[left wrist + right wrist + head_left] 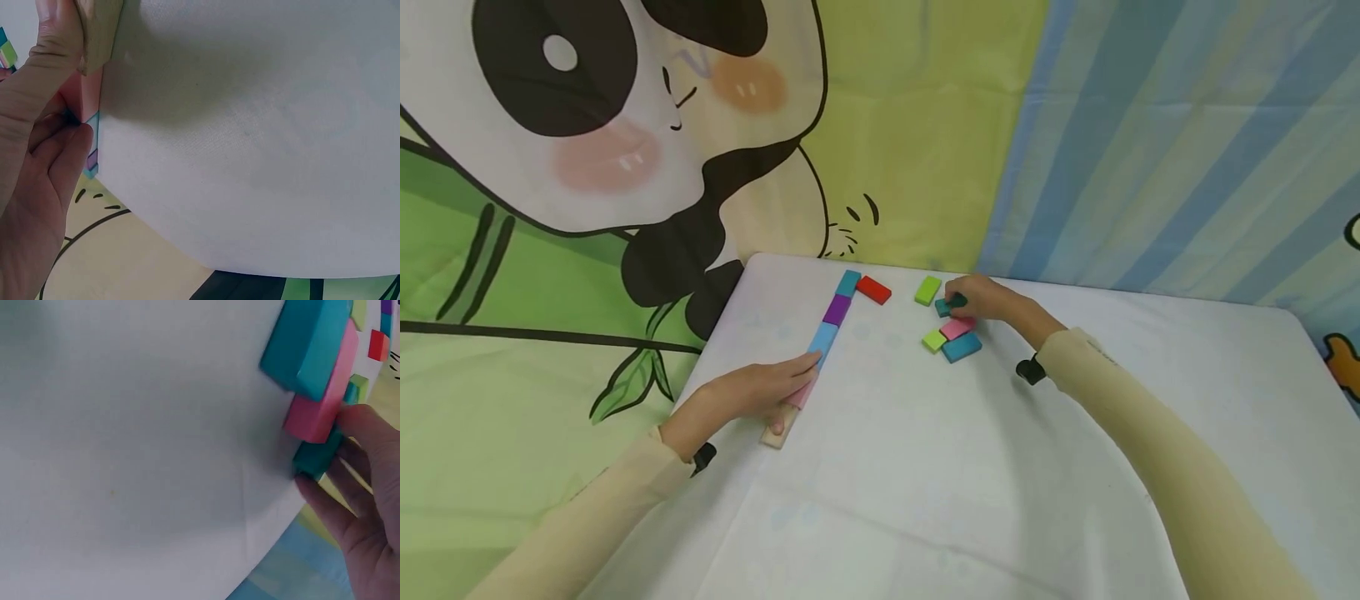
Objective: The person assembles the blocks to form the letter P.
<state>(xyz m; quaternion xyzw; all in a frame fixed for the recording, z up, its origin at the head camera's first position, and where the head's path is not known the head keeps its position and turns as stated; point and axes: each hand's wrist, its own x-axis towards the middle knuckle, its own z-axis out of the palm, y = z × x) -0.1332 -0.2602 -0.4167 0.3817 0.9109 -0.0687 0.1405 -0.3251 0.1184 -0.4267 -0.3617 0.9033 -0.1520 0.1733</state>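
Note:
A straight row of coloured blocks lies on the left of the table: teal (848,283), purple (837,310), light blue (823,337), pink (800,396) and plain wood (778,437). My left hand (767,390) rests along its near end, thumb at the wooden block (100,31), straight fingers by the pink and light blue ones. My right hand (981,298) pinches a dark green block (317,453) between thumb and fingertips. Right beside it lie a pink block (319,415) and a blue block (309,347), with a teal block (942,307) just behind.
A red block (874,290) lies by the far end of the row. One lime green block (928,290) is farther back, and another lime block (933,340) touches the pink and blue pair. A printed panda curtain (917,150) hangs behind the white table (880,483).

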